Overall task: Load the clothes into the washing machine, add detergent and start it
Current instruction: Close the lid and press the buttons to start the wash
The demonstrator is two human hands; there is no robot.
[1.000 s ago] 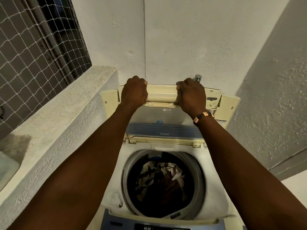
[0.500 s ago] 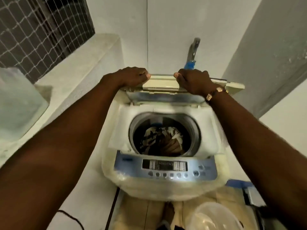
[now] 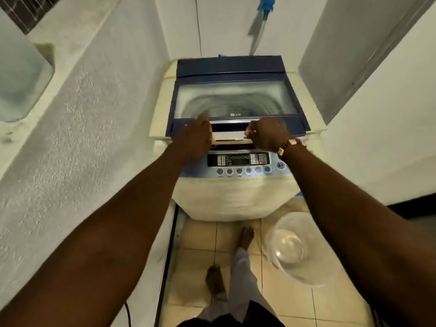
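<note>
A top-loading washing machine (image 3: 233, 199) stands between two walls, its blue-framed lid (image 3: 236, 100) lying nearly flat over the drum. Through the lid's window I see only the blurred drum rim; the clothes are hidden. My left hand (image 3: 197, 138) rests on the lid's front edge at the left, fingers extended. My right hand (image 3: 266, 135), with a beaded bracelet at the wrist, curls over the lid's front handle (image 3: 228, 135). A thin gap shows under that handle. The control panel (image 3: 238, 162) with its row of round buttons lies just below both hands.
A clear plastic basin (image 3: 295, 249) sits on the tiled floor right of my bare feet (image 3: 245, 237). A rough white ledge (image 3: 77, 102) runs along the left. A tap with a blue fitting (image 3: 265, 5) hangs on the back wall. A white wall (image 3: 389, 114) closes the right side.
Both hands brought the folded lid down from upright over the open drum to almost flat. The clothes, visible before, are now covered. The view tilted downward.
</note>
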